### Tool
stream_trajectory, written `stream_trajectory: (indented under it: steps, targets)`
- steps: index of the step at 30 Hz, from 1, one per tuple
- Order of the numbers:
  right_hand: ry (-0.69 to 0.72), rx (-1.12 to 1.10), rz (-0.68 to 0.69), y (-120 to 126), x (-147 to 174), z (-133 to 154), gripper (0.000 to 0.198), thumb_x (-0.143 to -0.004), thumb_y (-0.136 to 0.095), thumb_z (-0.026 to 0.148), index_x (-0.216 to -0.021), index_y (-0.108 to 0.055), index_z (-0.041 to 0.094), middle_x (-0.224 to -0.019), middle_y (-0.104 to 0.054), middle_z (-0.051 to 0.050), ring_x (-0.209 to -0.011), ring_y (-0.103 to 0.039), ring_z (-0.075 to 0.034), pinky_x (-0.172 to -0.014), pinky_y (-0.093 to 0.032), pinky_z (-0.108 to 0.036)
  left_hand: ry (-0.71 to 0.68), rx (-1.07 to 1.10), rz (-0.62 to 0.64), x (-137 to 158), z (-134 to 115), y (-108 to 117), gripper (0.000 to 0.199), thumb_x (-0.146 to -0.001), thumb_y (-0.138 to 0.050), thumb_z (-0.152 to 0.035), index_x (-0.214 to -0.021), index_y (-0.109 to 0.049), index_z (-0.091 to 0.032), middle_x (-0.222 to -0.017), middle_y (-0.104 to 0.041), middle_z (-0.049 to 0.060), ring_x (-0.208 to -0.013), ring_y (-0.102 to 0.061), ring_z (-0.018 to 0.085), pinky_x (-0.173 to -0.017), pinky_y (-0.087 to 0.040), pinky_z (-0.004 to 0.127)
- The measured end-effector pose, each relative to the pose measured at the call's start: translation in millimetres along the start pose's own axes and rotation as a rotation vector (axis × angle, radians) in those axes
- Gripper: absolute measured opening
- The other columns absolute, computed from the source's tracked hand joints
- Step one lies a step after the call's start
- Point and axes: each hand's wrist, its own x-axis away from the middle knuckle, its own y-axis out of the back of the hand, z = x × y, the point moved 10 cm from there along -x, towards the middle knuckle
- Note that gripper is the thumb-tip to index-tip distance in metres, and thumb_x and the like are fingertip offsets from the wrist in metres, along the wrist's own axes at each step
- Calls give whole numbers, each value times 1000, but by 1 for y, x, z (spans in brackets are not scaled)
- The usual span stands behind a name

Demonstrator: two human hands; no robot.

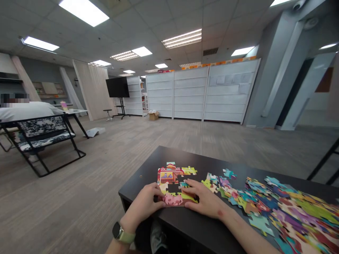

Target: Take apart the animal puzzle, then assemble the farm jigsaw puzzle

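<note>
A partly joined jigsaw puzzle (173, 200) lies near the front edge of the dark table, with a red barn scene at its far side and a pink, spotted strip along its near side. Gaps in its middle show the table top. At the puzzle's lower left edge rests my left hand (145, 203), fingers bent and thumb apart from them. My right hand (203, 197) lies over the right side, fingers stretched onto yellow-green pieces, thumb by the near edge. Next to its fingertips is a small blue and yellow puzzle piece (182, 185). What lies under the right palm is hidden.
Many loose puzzle pieces (299, 215) cover the right of the black table (140, 183). A single teal piece (230, 173) lies farther back. At the far left, a person in white sits on a patterned chair (42, 130). White shelving (190, 93) stands across the room.
</note>
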Motion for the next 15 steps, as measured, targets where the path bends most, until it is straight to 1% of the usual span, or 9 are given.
stream_trajectory:
  steps: [6, 10, 15]
  targets:
    - [15, 6, 0, -4, 0, -1, 60, -83, -70, 52, -138, -61, 28, -153, -48, -13, -145, -38, -33, -119, -30, -52, 59, -89, -20, 6, -3, -3, 8, -80, -68, -25, -74, -71, -22, -94, -65, 4, -89, -62, 22, -82, -46, 31]
    - [24, 12, 12, -5, -1, 4, 59, -85, -68, 52, -138, -61, 27, -153, -47, -13, -145, -38, -33, -119, -30, -51, 109, -115, -39, 10, -3, -4, 6, -80, -67, -25, -75, -69, -22, -101, -63, 4, -95, -61, 24, -85, -46, 33]
    - [53, 10, 9, -3, -1, 11, 58, -85, -67, 52, -138, -62, 26, -152, -49, -14, -145, -39, -33, -119, -31, -51, 148, -180, -2, 16, -8, -5, 5, -80, -64, -23, -75, -67, -23, -103, -62, 4, -101, -59, 27, -85, -46, 36]
